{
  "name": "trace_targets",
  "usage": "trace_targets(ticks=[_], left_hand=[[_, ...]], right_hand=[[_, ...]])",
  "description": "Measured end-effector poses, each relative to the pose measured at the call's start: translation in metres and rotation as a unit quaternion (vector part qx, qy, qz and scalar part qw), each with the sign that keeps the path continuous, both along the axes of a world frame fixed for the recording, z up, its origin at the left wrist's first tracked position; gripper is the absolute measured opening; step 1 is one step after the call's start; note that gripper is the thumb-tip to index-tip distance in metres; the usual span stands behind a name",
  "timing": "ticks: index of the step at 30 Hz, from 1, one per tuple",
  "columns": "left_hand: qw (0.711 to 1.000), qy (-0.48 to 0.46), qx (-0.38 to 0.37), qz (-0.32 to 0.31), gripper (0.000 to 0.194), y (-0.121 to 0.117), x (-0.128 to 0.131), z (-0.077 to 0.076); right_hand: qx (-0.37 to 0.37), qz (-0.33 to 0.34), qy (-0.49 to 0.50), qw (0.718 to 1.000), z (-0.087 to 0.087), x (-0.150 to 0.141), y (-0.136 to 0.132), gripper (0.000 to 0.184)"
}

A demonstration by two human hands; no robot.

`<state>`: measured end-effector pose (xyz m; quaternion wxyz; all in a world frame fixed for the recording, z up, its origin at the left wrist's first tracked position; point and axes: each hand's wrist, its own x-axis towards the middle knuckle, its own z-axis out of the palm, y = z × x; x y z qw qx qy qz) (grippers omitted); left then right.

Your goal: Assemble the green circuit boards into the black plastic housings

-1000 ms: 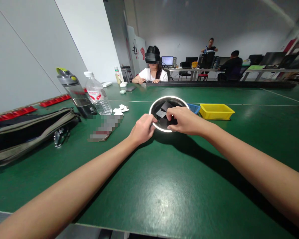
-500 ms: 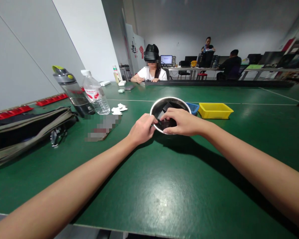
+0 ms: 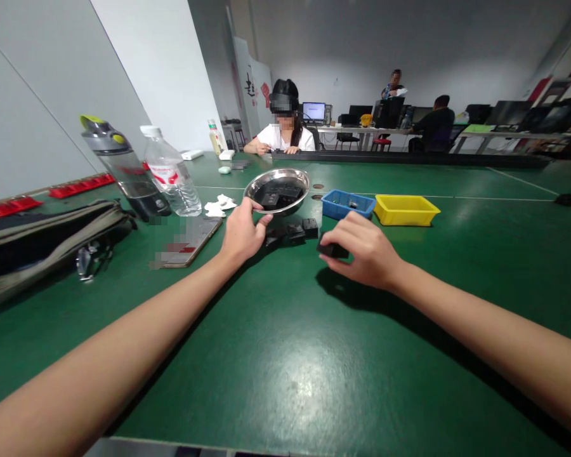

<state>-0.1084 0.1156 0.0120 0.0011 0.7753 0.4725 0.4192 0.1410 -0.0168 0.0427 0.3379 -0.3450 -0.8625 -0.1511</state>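
Note:
With its fingers closed on the near-left rim, my left hand [image 3: 243, 233] holds a shiny metal bowl [image 3: 276, 173]. Several black block-shaped parts [image 3: 285, 192] lie inside the bowl. My right hand [image 3: 371, 255] pinches a small black block [image 3: 332, 247] between thumb and fingers, slightly above the green table, with its shadow below. In front of the bowl, several more black parts [image 3: 295, 233] sit on the table, between my two hands. Their exact kind cannot be made out.
Behind my right hand stand a blue tray [image 3: 337, 209] with small items and a yellow tray [image 3: 406, 214]. To the left are a phone [image 3: 195, 244], crumpled tissue [image 3: 220, 204], two bottles and a dark bag [image 3: 52, 244]. A person sits across the table; two others are farther back.
The bowl has moved left with my left hand. My right hand has come out of the bowl toward me, holding a black block. Black parts now show on the table.

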Motion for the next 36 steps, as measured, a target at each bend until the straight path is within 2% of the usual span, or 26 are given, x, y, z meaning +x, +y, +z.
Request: trace_targets(ticks=[2,4,7,10,12,13,15,17,20,22,25,29,31,34,36], left_hand=[[1.0,0.008,-0.012,0.023,0.018,0.007,-0.004,0.0],[0.999,0.022,-0.022,0.038,0.02,0.011,-0.007,-0.001],[0.997,0.034,-0.043,0.063,0.022,0.014,-0.008,-0.001],[0.993,0.038,-0.075,0.088,0.021,0.013,-0.007,0.0],[0.989,0.038,-0.099,0.101,0.019,0.011,-0.006,0.002],[0.987,0.039,-0.113,0.106,0.018,0.009,-0.005,0.004],[0.985,0.046,-0.129,0.103,0.016,0.007,-0.004,0.006],[0.984,0.051,-0.136,0.107,0.016,0.006,-0.003,0.008],[0.98,0.065,-0.152,0.112,0.016,0.006,-0.002,0.008],[0.979,0.065,-0.152,0.117,0.016,0.005,-0.001,0.008],[0.98,0.063,-0.142,0.122,0.021,0.004,0.0,0.008],[0.977,0.065,-0.14,0.148,0.031,0.003,0.002,0.009],[0.979,0.081,-0.106,0.152,0.035,0.003,0.002,0.009],[0.981,0.125,0.052,0.136,0.027,0.002,0.0,0.005],[0.974,0.134,0.149,0.102,0.02,-0.002,0.003,0.002]], right_hand=[[0.003,0.01,-0.091,0.996,-0.018,0.007,-0.007,0.011],[0.001,0.018,-0.126,0.992,-0.031,0.011,-0.013,0.014],[-0.027,0.051,-0.091,0.994,-0.04,0.012,-0.023,0.023],[-0.061,0.11,-0.044,0.991,-0.038,0.012,-0.031,0.026],[-0.053,0.146,0.003,0.988,-0.036,0.018,-0.031,0.024],[-0.042,0.144,0.036,0.988,-0.036,0.024,-0.029,0.024],[-0.043,0.088,0.094,0.991,-0.038,0.041,-0.019,0.026],[-0.08,-0.02,0.118,0.99,-0.042,0.062,-0.002,0.031],[-0.174,-0.152,0.134,0.964,-0.049,0.09,0.03,0.052],[-0.202,-0.21,0.129,0.948,-0.052,0.101,0.05,0.055],[-0.215,-0.227,0.112,0.943,-0.052,0.107,0.072,0.045],[-0.229,-0.214,0.129,0.941,-0.047,0.11,0.083,0.028],[-0.245,-0.207,0.141,0.937,-0.045,0.114,0.082,0.024],[-0.271,-0.193,0.17,0.928,-0.044,0.12,0.076,0.024],[-0.286,-0.184,0.196,0.92,-0.045,0.121,0.071,0.025]])
